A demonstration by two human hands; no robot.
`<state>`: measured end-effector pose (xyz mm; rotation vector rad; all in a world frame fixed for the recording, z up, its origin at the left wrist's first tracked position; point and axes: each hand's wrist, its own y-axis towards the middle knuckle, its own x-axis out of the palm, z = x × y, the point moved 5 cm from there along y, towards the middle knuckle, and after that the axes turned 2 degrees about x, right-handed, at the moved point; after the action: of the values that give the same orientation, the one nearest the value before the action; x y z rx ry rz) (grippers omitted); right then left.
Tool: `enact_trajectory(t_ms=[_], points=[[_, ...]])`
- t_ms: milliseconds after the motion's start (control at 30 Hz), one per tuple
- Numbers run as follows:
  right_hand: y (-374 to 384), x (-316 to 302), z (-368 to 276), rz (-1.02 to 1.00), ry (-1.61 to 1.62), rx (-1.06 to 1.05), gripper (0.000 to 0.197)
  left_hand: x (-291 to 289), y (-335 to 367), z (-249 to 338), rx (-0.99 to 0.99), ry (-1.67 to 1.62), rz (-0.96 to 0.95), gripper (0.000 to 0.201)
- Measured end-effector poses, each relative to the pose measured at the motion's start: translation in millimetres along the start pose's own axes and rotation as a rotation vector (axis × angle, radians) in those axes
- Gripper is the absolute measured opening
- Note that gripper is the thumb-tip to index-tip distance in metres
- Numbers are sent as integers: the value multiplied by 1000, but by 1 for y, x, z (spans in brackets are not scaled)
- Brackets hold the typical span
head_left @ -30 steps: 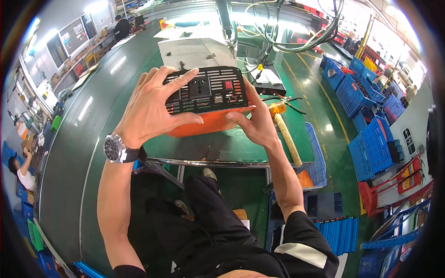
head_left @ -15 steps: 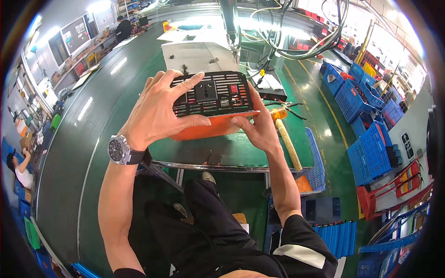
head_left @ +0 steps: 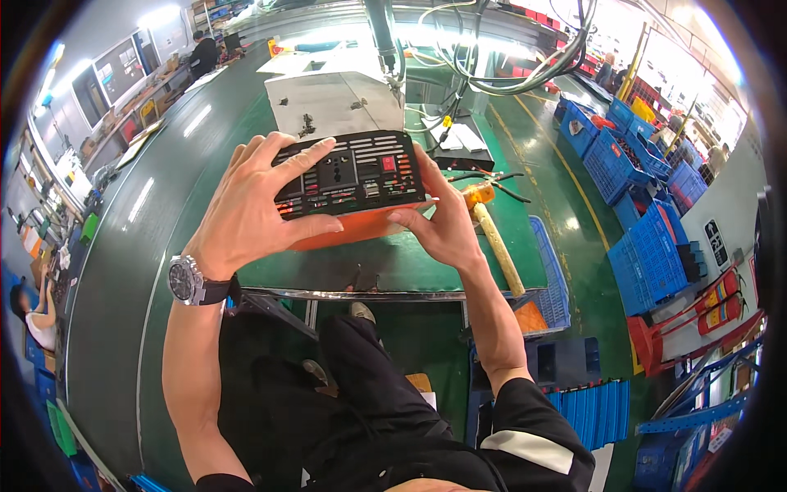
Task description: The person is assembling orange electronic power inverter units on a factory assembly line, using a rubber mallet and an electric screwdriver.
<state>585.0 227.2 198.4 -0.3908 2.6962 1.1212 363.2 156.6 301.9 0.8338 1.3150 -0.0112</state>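
Observation:
Between my two hands is a power inverter (head_left: 373,178), held up over the green worktable (head_left: 402,275). Its black slotted end panel, with a socket and a red switch, is turned up toward me, and its orange casing shows beneath. My left hand (head_left: 256,197) grips the left end, fingers over the top edge and thumb along the lower front. At the other end my right hand (head_left: 447,225) clasps the corner, its thumb against the orange side and its fingers mostly hidden behind. A mallet (head_left: 498,250) with a yellowish head lies on the table beside my right hand.
Behind the inverter stands a white machine housing (head_left: 336,102), with cables (head_left: 471,61) hanging at its right. Dark leads (head_left: 512,190) lie past the mallet. A long conveyor belt (head_left: 123,271) runs along the left. Blue crates (head_left: 652,262) and fire extinguishers (head_left: 720,303) stand at the right.
The whole view has shifted a little, so the table, hands and inverter sit further left in it. Both hands keep the same grip on the inverter.

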Motion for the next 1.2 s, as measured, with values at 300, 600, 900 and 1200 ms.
enact_trajectory(t_ms=[300, 600, 900, 1200], points=[[0, 11, 6, 49, 21, -98, 93, 1, -2, 2, -29, 45, -6, 99], [2, 8, -5, 375, 38, -194, 44, 3, -1, 2, 62, 73, 20, 95], [5, 9, -2, 415, 82, -163, 40, 0, -2, 16, 130, 175, 46, 85], [4, -1, -3, 438, 98, -185, 37, 27, 10, 45, -89, 271, 124, 95]])
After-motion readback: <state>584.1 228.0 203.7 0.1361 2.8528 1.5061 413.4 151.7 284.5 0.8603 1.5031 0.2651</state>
